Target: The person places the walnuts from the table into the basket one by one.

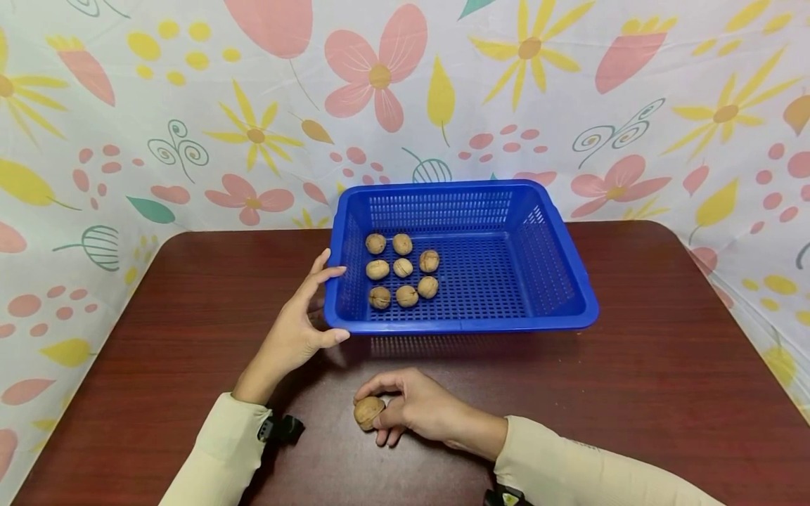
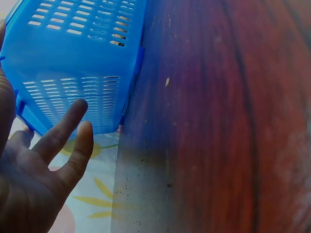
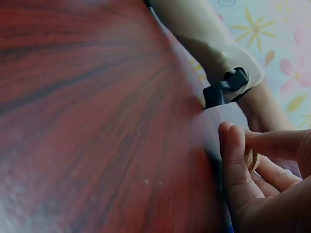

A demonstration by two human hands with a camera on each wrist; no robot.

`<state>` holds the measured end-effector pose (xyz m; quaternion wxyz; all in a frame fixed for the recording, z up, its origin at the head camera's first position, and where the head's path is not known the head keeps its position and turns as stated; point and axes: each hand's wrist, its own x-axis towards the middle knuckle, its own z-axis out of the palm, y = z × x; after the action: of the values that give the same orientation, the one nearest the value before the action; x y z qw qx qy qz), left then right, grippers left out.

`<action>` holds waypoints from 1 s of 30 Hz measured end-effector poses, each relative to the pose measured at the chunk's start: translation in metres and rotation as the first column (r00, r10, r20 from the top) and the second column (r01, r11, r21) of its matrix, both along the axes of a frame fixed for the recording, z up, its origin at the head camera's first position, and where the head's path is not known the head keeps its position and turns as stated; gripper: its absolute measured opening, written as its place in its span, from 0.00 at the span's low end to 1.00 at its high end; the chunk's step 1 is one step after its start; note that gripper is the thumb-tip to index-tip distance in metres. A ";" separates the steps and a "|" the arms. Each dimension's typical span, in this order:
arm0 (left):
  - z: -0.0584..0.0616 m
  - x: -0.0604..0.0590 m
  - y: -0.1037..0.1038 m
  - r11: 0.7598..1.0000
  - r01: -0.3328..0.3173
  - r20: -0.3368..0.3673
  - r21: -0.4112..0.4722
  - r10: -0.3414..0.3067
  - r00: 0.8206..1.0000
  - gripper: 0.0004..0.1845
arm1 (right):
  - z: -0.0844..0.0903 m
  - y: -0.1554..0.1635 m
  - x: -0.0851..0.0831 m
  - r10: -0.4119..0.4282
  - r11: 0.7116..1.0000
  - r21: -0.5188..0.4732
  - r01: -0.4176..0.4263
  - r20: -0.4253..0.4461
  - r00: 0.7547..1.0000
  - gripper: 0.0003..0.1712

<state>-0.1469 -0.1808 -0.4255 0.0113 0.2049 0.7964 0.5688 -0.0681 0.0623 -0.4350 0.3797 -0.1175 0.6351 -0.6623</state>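
My right hand [image 1: 424,411] pinches a walnut [image 1: 367,413] between thumb and fingers, over the table in front of the basket. In the right wrist view, curled fingers [image 3: 235,160] mostly hide that walnut [image 3: 250,160]. A blue plastic basket [image 1: 468,325] with slotted sides stands beyond it. Several walnuts lie grouped in rows in its left half, one of them a lighter walnut [image 1: 402,267]. My left hand [image 1: 297,327] holds the basket's near left corner, thumb at the front rim and a finger over the left rim. In the left wrist view, two of its fingers [image 2: 80,145] extend beside the basket wall [image 2: 77,56].
The dark red-brown wooden table [image 1: 658,393] has rounded back corners. A white cloth [image 1: 405,158] printed with flowers and leaves hangs behind it, close to the basket's back rim. Black straps with small devices [image 1: 281,429] sit at both wrists, over pale sleeves [image 1: 215,443].
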 end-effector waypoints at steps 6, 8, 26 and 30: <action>0.000 -0.001 0.001 1.000 0.001 -0.010 0.000 -0.001 1.000 0.47 | 0.016 0.009 -0.001 0.068 0.997 -0.034 -0.071 -0.073 0.995 0.24; 0.001 -0.001 0.001 1.000 0.001 -0.013 -0.001 -0.001 1.000 0.47 | 0.027 0.012 -0.003 0.105 0.993 -0.039 -0.110 -0.109 0.988 0.23; -0.001 -0.002 -0.001 1.000 0.011 -0.008 0.011 -0.011 1.000 0.47 | 0.148 0.059 -0.119 0.040 0.995 -0.079 -0.061 -0.247 0.968 0.22; -0.001 -0.001 0.000 1.000 0.010 -0.010 0.009 -0.010 1.000 0.47 | 0.152 0.072 -0.167 -0.046 0.995 -0.101 0.027 -0.192 0.980 0.20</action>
<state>-0.1478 -0.1812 -0.4266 0.0092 0.2117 0.7929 0.5713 -0.2349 0.1344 -0.2827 0.2976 -0.1884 0.6379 -0.6849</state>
